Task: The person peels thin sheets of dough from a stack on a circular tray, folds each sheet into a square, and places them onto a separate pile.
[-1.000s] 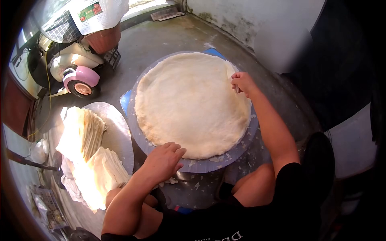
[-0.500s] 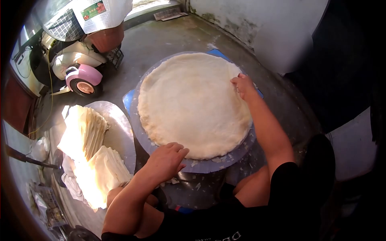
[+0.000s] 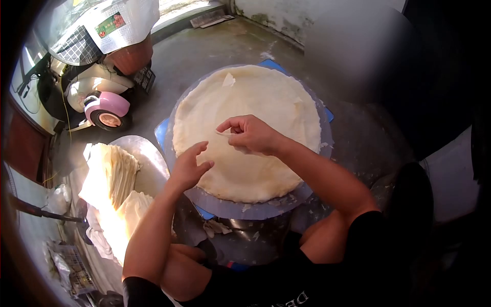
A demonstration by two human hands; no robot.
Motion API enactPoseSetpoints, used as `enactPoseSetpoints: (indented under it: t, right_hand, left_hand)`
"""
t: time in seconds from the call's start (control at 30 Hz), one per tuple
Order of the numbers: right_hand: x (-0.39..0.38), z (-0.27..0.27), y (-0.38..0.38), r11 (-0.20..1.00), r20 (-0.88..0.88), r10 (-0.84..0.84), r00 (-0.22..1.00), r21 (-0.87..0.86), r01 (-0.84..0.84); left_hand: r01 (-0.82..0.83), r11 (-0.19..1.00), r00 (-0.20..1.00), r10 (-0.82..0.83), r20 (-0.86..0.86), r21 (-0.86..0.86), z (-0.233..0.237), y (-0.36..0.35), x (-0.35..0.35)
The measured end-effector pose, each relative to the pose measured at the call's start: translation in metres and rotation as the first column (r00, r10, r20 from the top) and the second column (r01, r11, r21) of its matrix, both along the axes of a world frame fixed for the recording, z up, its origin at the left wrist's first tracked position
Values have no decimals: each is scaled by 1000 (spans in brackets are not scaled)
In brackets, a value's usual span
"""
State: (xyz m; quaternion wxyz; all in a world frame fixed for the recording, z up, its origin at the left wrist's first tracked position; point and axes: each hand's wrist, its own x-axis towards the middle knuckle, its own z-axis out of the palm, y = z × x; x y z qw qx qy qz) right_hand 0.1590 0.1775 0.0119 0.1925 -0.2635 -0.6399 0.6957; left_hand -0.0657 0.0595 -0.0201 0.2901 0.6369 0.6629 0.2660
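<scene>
A wide, pale round stack of thin dough sheets [image 3: 261, 179] lies on a round grey board [image 3: 204, 197]. Over the middle of the stack, my right hand [image 3: 253, 135] pinches a small pale scrap of dough sheet [image 3: 222, 134] between thumb and fingers. My left hand [image 3: 190, 168] is above the stack's left edge, thumb and fingers apart, holding nothing. Toward the far side, a loose pale flake [image 3: 228, 80] rests on top of the stack.
Folded thin sheets [image 3: 110, 174] are piled on a second round board [image 3: 153, 151] at the left. Blue corners [image 3: 161, 134] stick out beneath the main board. A scooter with a pink wheel cover [image 3: 110, 104] stands at the far left, and a stained wall [image 3: 271, 20] rises behind.
My right hand has come from the stack's right edge to its middle. My left hand has moved up and left from the near edge. A flake now shows near the far side.
</scene>
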Motion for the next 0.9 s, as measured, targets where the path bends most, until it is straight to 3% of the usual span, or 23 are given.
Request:
enactPoseSetpoints:
  t: [0.03,0.07,0.13,0.17,0.2,0.23,0.27,0.37,0.43,0.47,0.5,0.57,0.63,0.67,0.7,0.77,0.8,0.83,0.9]
  right_hand:
    - [0,2,-8,999,18,24,1000,46,-25]
    - [2,11,-20,998,27,43,999,39,-44]
    - [6,16,-31,989,97,124,988,70,-131]
    - [7,20,-39,986,128,137,982,77,-147]
    - [7,19,-44,987,124,129,984,76,-139]
    - [7,17,-47,974,120,149,982,156,-167]
    - [10,16,-49,953,121,166,979,234,-191]
    - [21,17,-50,929,203,218,954,256,-267]
    - [31,18,-43,920,245,249,937,242,-307]
    - [38,20,-41,921,226,175,958,308,-240]
    - [46,20,-36,912,200,102,974,372,-172]
    - [70,4,-10,961,-13,-91,996,260,92]
    - [102,-10,14,865,239,-289,927,480,146]
    - [114,-18,18,873,365,-328,871,469,131]
    - [120,-23,17,874,370,-327,870,469,129]
    - [124,-35,6,931,554,-230,800,364,15]
    - [116,-30,-5,893,607,-226,761,442,-87]
    - [111,-35,-17,894,606,-223,763,440,-88]
    - [104,-46,-38,636,469,-417,779,763,-118]
  left_hand:
    - [-92,993,995,95,38,-80,1,17,-8]
    - [-95,995,993,91,-77,-38,1,32,-17]
    - [-63,971,976,109,-191,230,-23,67,-40]
    - [-55,972,976,101,-194,229,-25,81,-46]
    - [22,933,959,82,-270,360,-25,96,-50]
    - [112,872,936,69,-346,477,-20,110,-49]
    - [126,871,936,54,-347,475,-15,122,-48]
    - [236,897,913,-73,-402,373,16,147,-37]
    - [524,834,658,-270,-703,170,24,166,-38]
    - [599,793,569,-320,-758,115,22,179,-41]
    - [604,789,567,-327,-756,111,17,192,-44]
    - [614,787,467,-412,-782,-49,4,207,-47]
    - [614,789,505,-400,-765,-7,-1,210,-47]
    - [611,791,543,-384,-747,37,-4,211,-46]
    - [611,791,546,-385,-744,40,-3,211,-44]
    - [568,822,616,-389,-685,45,2,207,-42]
    - [567,823,615,-389,-687,41,8,202,-41]
    - [506,861,657,-354,-666,41,14,194,-38]
    - [444,895,694,-319,-646,35,20,184,-39]
